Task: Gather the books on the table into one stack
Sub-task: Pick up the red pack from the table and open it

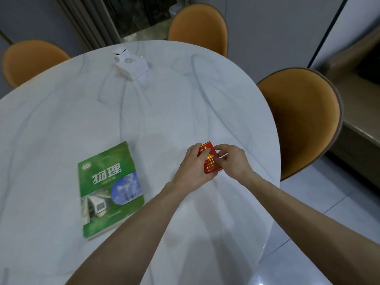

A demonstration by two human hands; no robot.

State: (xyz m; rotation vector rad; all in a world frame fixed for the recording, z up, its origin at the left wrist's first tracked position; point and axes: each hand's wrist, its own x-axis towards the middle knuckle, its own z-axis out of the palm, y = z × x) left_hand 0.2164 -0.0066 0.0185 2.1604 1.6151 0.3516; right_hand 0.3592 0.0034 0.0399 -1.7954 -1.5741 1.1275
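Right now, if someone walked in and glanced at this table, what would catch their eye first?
Probably the small red book, held in the grip of both the left hand and the right hand near the table's right edge. Next, the green textbook lying flat and alone to the left. A white box sits far back on the pale round table.

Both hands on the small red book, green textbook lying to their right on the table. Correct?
Not quite. The head view shows the green textbook to the left of the hands, not the right. The left hand and right hand do hold the small red book.
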